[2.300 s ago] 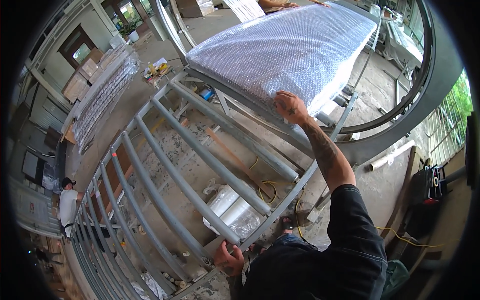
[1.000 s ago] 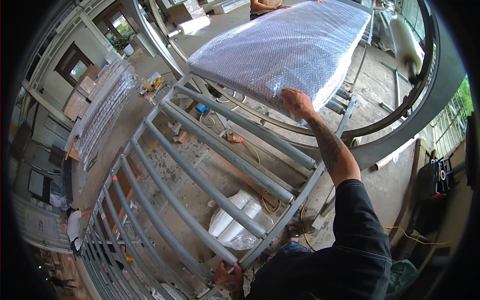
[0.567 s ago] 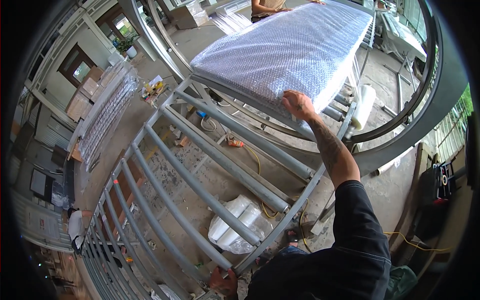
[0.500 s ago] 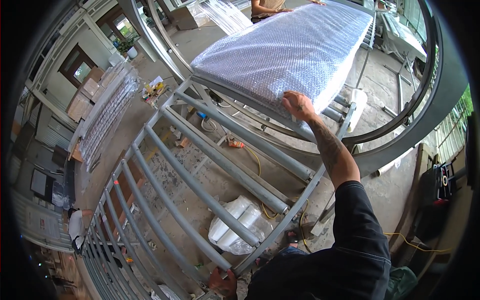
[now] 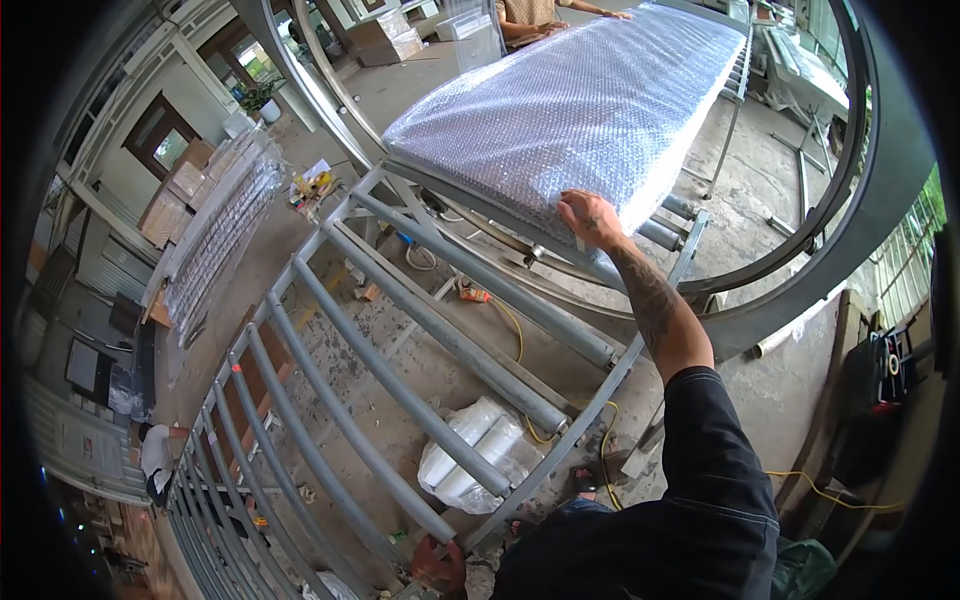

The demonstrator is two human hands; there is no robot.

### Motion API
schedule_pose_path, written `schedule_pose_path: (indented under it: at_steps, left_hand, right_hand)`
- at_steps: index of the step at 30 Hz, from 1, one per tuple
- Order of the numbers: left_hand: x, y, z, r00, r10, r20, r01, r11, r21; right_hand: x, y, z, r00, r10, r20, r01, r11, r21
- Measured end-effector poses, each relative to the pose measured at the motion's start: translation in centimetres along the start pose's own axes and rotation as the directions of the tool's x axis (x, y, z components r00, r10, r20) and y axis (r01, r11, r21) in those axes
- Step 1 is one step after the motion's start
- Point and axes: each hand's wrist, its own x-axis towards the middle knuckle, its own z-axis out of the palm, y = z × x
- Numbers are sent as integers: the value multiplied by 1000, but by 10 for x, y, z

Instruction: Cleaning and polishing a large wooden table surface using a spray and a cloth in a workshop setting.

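A long flat panel (image 5: 560,120), covered in bubble wrap, lies through a large metal ring (image 5: 868,200). My right hand (image 5: 590,218) rests with bent fingers on the panel's near corner, gripping the wrap there. In front of me stretches a grey roller conveyor (image 5: 350,335). Low in the picture, my left hand (image 5: 438,566) is closed on the conveyor's near side rail, by a roller's end; part of that hand is in shadow. Across the panel, another person's hands (image 5: 616,15) touch its far edge.
Beneath the rollers lie plastic-wrapped white rolls (image 5: 475,450), an orange tool (image 5: 474,292) and a yellow cable (image 5: 610,450). Wrapped bundles (image 5: 220,225) and cartons (image 5: 165,215) stand left. Another person (image 5: 158,460) bends beside the conveyor's far left end.
A white roll at the ring's right has left that spot. Clear film near the far person went from slanted streaks to an upright sheet. My right hand shifted slightly left; my left stays put.
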Motion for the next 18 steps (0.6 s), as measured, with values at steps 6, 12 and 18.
schedule_pose_path:
  at_steps: [6, 12, 18]
  left_hand:
    - [-10, -45, 18, 995, 82, -49, -81, 996, 22]
    - [-8, -48, 19, 995, 87, -37, -87, 996, 15]
    - [-9, -60, 24, 996, 83, -34, -82, 996, 36]
  right_hand:
    - [0, -6, -4, 997, 33, 69, -33, 999, -7]
    - [6, 12, 1, 991, -81, 107, 89, 994, -68]
    - [8, 27, 10, 979, -196, 53, 201, 971, -130]
